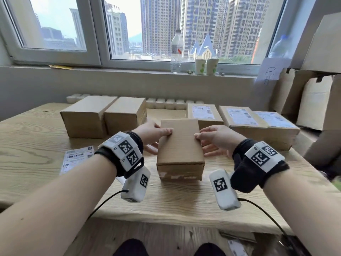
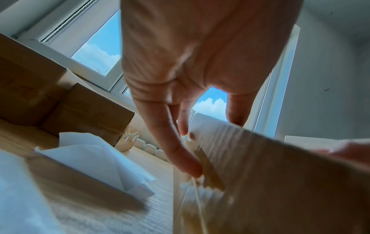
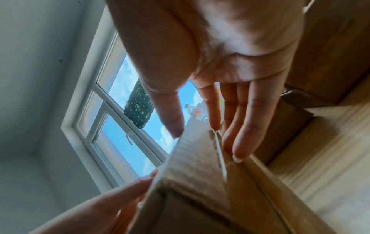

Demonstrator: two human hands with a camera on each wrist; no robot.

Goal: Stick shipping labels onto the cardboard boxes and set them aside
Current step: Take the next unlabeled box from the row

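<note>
Far left on the table (image 1: pixel 36 137): loose shipping label (image 1: pixel 77 160), flat, just outside the left wrist. 2 bare boxes (image 1: pixel 103 117) behind it. Centre: unlabelled box (image 1: pixel 180 146), long axis running away from the body, clamped between both hands. Left hand (image 1: pixel 150 134) thumb on top, fingers down the left wall; right hand (image 1: pixel 217 139) mirrors it. 3 labelled boxes (image 1: pixel 243 120) right. Judgement: left hand nearer the label.

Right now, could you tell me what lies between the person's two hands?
The unlabelled cardboard box lies there, upright on the wooden table, with the left hand and right hand gripping its sides; the head view shows it.
</note>
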